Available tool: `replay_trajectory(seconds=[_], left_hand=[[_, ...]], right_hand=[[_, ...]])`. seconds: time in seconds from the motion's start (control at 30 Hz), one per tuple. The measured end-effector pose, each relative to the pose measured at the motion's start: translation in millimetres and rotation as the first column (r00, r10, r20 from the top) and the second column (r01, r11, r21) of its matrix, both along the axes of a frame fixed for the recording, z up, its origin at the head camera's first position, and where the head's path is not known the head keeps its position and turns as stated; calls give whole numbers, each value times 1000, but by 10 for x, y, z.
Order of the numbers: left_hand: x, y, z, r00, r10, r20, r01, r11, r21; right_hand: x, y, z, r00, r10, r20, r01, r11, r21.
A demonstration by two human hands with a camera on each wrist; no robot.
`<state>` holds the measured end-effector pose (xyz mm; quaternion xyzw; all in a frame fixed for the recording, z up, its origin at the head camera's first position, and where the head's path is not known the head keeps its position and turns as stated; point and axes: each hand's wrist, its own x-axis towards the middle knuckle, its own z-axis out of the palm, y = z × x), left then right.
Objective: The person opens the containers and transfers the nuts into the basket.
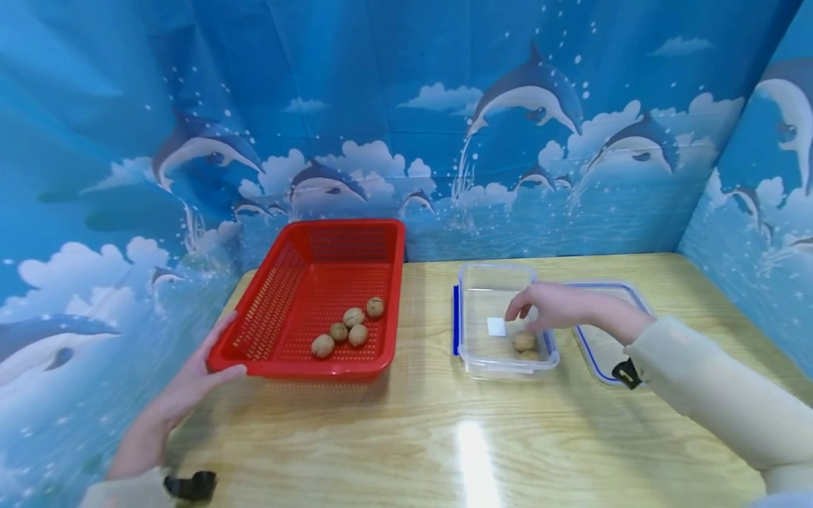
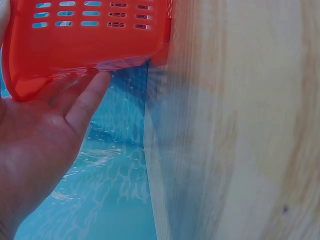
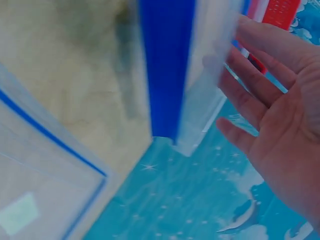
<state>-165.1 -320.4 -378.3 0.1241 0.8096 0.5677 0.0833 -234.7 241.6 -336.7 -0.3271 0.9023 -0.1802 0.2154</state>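
My left hand (image 1: 190, 384) grips the near left corner of a red plastic basket (image 1: 298, 368), thumb at the front rim. In the left wrist view the fingers (image 2: 87, 102) reach along the underside of the tilted basket (image 2: 95, 45). Several walnuts (image 1: 353, 317) lie in its near right part. My right hand (image 1: 554, 307) hangs over a clear plastic box (image 1: 485, 363), fingers loosely bent and pointing down into it. Walnuts (image 1: 524, 342) sit on the box floor just below that hand. In the right wrist view its fingers (image 3: 250, 95) are spread beside the box wall, with no walnut visible in them.
A clear lid with a blue seal (image 1: 600, 356) lies on the wooden table (image 1: 406, 437) right of the box, partly under the right forearm. The box has a blue side latch (image 1: 456, 321). A dolphin-print curtain (image 1: 381, 106) stands behind and at both sides.
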Motion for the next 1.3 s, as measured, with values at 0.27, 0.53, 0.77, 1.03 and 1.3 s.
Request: replay_trajectory(seconds=[0.27,0.53,0.77,1.03,1.3], left_hand=[[19,9,29,1000,4,9,-3,1000,-12],[15,10,18,1000,4,17,-4,1000,-1],[7,-11,-14,1000,-11,-9,11,1000,22],[18,-15,-42,1000,3,-13,-2,1000,11],[12,-22,-38,1000,-2,-15,3,1000,23]], right_hand=[[1,65,-198,999,4,-45,-3,1000,19],[-13,12,-213,993,60,-106,-47,992,117],[-53,-39,-262,993,80,-91,-74,995,68],[-89,-85,-332,1000,-9,-16,10,998,55],[-118,-126,-227,998,34,-44,-34,999,-1]])
